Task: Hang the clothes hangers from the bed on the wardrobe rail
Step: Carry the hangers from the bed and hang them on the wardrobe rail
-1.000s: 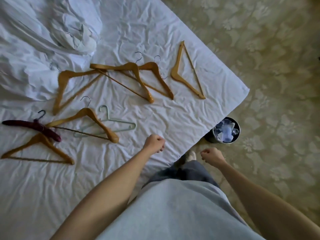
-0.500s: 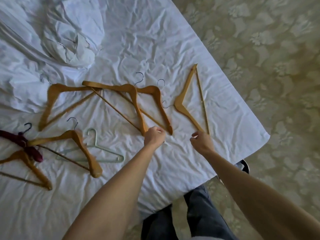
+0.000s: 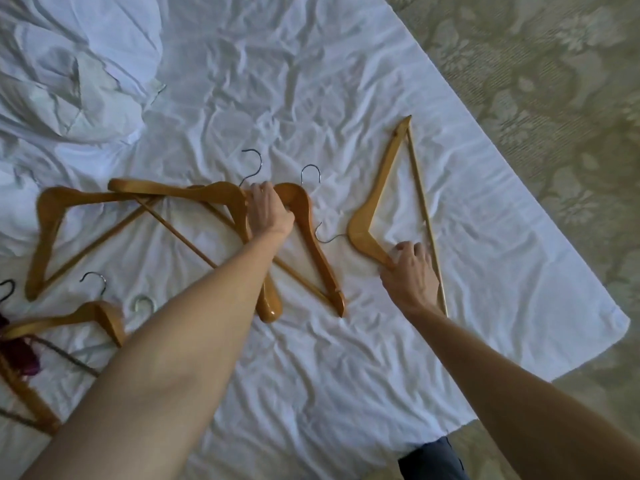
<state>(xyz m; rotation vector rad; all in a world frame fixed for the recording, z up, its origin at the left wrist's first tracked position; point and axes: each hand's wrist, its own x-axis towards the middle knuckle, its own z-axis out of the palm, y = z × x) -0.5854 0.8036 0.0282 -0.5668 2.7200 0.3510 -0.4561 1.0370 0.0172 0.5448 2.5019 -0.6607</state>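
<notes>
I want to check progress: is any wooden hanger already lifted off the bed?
No. Both the left hand and right hand only grip wooden hangers lying flat on the white sheet.

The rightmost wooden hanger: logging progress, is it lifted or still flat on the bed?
Flat: the wooden hanger lies on the sheet.

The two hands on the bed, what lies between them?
In the head view, one wooden hanger's arm, a metal hook and bare white sheet.
</notes>
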